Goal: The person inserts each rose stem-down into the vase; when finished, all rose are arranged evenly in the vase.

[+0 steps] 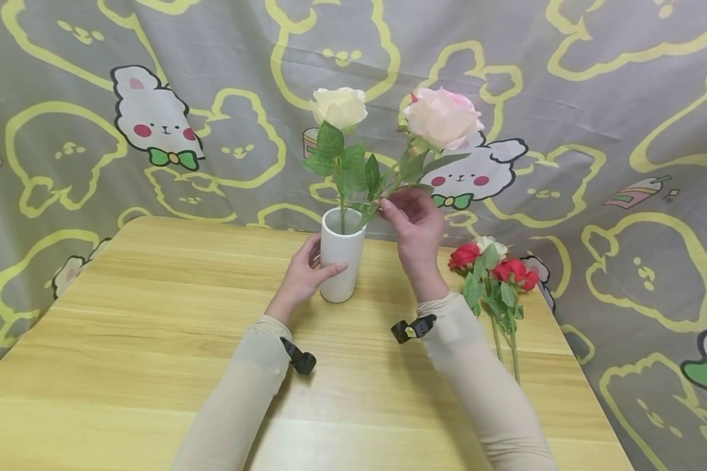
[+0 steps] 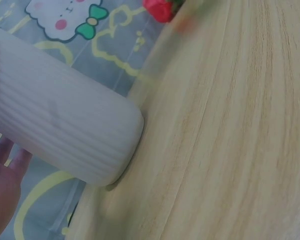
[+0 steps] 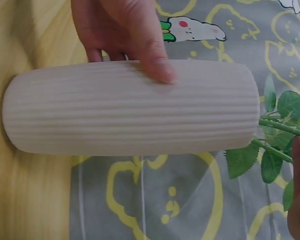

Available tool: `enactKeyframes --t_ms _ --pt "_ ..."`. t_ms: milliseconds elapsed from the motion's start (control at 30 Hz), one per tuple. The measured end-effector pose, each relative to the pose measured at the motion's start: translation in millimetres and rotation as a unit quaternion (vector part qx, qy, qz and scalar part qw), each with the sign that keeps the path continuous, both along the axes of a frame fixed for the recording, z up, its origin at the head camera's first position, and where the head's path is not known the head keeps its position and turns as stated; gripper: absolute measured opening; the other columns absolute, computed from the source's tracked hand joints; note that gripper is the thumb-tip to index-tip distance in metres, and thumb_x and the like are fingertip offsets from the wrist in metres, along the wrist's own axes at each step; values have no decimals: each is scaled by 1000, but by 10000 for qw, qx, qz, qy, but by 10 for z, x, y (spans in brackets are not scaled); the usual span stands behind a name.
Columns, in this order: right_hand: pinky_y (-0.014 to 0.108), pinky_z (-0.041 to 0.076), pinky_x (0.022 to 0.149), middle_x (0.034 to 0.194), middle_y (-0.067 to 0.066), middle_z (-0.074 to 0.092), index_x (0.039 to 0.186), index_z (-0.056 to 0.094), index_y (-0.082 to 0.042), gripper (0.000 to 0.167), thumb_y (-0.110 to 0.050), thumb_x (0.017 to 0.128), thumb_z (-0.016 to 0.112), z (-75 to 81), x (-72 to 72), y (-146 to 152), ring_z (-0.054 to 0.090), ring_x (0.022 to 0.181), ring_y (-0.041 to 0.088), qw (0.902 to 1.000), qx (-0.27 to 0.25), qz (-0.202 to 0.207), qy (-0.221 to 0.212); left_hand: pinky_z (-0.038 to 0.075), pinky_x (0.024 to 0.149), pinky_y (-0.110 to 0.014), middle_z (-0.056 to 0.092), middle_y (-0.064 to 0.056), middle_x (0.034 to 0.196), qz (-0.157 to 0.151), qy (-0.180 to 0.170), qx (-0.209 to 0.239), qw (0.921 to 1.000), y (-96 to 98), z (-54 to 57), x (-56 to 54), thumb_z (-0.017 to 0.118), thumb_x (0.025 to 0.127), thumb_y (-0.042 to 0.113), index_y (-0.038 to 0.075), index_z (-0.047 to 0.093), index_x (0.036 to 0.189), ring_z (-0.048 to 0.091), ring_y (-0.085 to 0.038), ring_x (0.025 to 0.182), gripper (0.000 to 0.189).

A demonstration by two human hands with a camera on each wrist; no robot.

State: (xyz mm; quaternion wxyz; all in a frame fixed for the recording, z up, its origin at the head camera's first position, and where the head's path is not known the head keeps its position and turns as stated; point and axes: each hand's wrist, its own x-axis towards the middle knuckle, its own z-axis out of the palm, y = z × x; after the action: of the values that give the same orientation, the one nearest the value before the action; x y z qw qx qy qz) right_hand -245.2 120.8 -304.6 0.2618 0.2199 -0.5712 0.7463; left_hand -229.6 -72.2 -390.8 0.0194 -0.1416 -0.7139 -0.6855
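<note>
Vase (image 1: 343,268), white and ribbed, stands upright on the wood-grain table (image 1: 153,294), near its far edge, in front of you. Your left hand (image 1: 302,271) is clamped on it from the left: thumb across the near side, fingers round the back. Your right hand (image 1: 418,229) is up beside the rim on the right, thumb and fingertips together, pinching the stem of the pink rose (image 1: 444,118). That stem slants down to the right side of the vase mouth; how deep it sits, can't tell. Cream rose (image 1: 339,108) stands in the vase, stem inside, bloom well above the rim. Right wrist view: green stems (image 3: 285,127) at the vase mouth, your right fingers touching one. Left wrist view: vase base rests on the table. Off to your right, two red roses (image 1: 517,273) and a white rose (image 1: 491,246) lie together, stems toward you, partly behind your right sleeve (image 1: 477,373). Black cameras (image 1: 304,362) on both your wrists. Grey curtain (image 1: 224,52) behind: yellow outlines, white rabbits, green bows.
</note>
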Motion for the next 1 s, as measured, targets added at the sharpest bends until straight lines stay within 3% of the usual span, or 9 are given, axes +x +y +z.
enactKeyframes --t_ms 167,400,700,1000 --pt "38 60 72 86 8 64 95 61 3 17 13 84 68 -57 -28 -28 65 77 18 9999 75 21 -91 31 113 -40 42 -18 147 -9 -14 31 10000 -2 -8 -12 77 85 6 0 38 146 38 -31 136 73" --pt "38 60 72 86 8 64 93 60 4 17 13 82 69 -127 -69 -41 65 76 18 9997 185 10 -180 31 113 -40 43 -12 148 71 194 58 9998 -4 -321 -207 80 84 13 8 39 147 39 -27 136 75" --pt "34 59 77 87 6 65 95 61 10 16 8 83 71 -185 -100 -30 65 83 19 9950 788 -145 -599 33 112 -38 45 -8 146 162 165 24 9997 5 -336 -197 80 84 14 11 42 145 40 -24 135 73" --pt "30 54 82 94 14 67 100 65 11 22 -2 86 74 -208 -113 32 64 89 18 9788 1651 -341 -1165 33 112 -37 45 -8 146 170 182 17 9997 2 -330 -200 80 84 13 11 41 146 40 -23 135 73"
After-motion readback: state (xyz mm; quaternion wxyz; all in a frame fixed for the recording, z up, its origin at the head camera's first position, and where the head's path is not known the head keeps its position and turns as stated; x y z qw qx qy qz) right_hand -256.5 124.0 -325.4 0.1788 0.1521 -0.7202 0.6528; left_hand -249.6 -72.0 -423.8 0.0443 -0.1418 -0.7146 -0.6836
